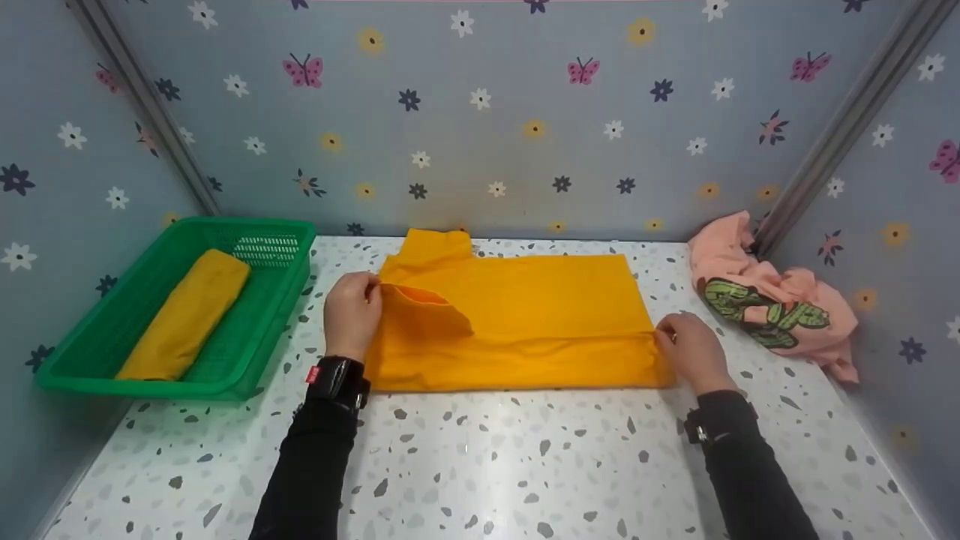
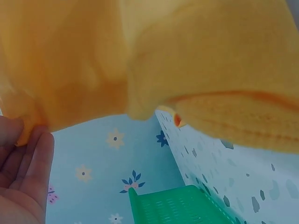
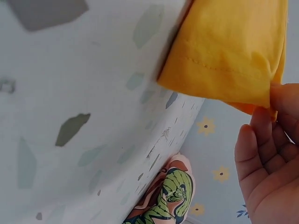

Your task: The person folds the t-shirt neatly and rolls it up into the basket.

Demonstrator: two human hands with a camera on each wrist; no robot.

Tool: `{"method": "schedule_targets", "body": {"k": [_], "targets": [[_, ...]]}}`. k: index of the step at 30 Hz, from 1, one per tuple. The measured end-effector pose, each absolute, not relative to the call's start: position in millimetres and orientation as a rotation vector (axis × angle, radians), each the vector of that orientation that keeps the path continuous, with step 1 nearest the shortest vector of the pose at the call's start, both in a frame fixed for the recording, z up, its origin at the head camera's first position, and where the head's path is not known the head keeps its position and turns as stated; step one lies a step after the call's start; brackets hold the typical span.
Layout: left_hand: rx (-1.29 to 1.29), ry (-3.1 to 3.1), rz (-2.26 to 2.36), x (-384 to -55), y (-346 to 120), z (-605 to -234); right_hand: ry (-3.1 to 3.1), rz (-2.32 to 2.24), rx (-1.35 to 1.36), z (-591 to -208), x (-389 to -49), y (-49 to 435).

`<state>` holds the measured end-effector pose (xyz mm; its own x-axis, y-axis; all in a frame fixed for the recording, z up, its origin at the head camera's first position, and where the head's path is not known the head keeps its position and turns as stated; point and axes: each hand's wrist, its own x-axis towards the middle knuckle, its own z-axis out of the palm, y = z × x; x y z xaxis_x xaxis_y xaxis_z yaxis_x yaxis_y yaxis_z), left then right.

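Observation:
A yellow shirt [image 1: 555, 296] lies spread sideways on the speckled table, its near side folded over in a long strip. One sleeve [image 1: 435, 244] sticks out at the far left. My left hand [image 1: 351, 315] pinches the cloth at the left end, where a flap stands up with an opening along its top. In the left wrist view, thumb and fingers [image 2: 42, 158] grip a corner of the raised fabric. At the other end, my right hand [image 1: 694, 349] pinches the fold's right edge; the right wrist view shows a stitched hem [image 3: 215, 70] between thumb and fingertips.
To the left stands a green basket [image 1: 274, 330] with a rolled or folded yellow cloth [image 1: 187, 315] inside. A crumpled pink garment [image 1: 817, 300] with a green print lies at the right wall. Patterned walls [image 1: 495, 135] enclose the table [image 1: 480, 465] at the back and sides.

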<state>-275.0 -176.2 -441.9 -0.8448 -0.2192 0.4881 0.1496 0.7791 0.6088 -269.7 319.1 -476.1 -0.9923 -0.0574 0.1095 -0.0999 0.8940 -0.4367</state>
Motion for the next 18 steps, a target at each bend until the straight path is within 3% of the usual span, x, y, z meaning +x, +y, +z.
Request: {"method": "schedule_targets", "body": {"k": [18], "targets": [[0.074, -2.724, -0.886, -265, -197, -469, -3.037, 0.724, 0.085, -491, -262, 329]]}}
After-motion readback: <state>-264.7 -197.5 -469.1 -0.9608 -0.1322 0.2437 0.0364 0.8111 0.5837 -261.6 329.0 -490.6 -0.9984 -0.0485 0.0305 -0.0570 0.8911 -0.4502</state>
